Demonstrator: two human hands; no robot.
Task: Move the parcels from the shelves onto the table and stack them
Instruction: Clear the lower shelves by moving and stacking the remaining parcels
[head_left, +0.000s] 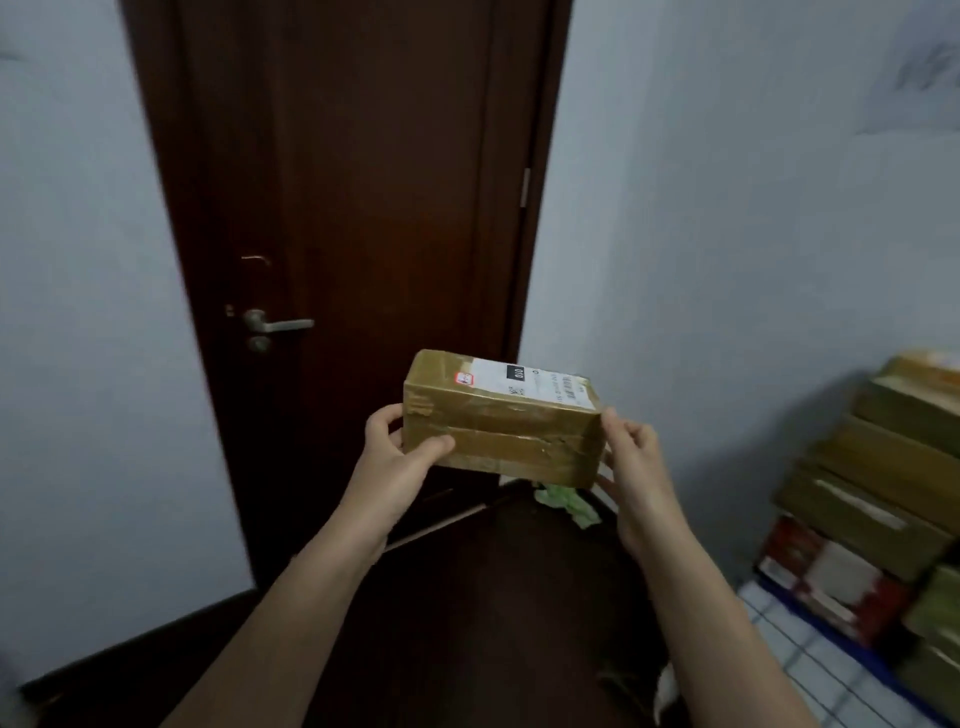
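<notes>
A brown taped cardboard parcel (498, 418) with a white shipping label on top hangs in the air in front of a dark door. My left hand (400, 447) grips its left end, thumb on the front face. My right hand (631, 452) holds its right end with the fingers curled around the edge. A stack of several brown parcels (878, 467) stands at the right edge of the view on a table with a white checked cloth (810, 660).
The dark wooden door (353, 208) with a metal lever handle (275, 326) stands shut straight ahead. Pale walls lie on both sides. A crumpled green thing (569, 501) lies on the dark floor below the parcel. A red and white box (826, 577) sits low in the stack.
</notes>
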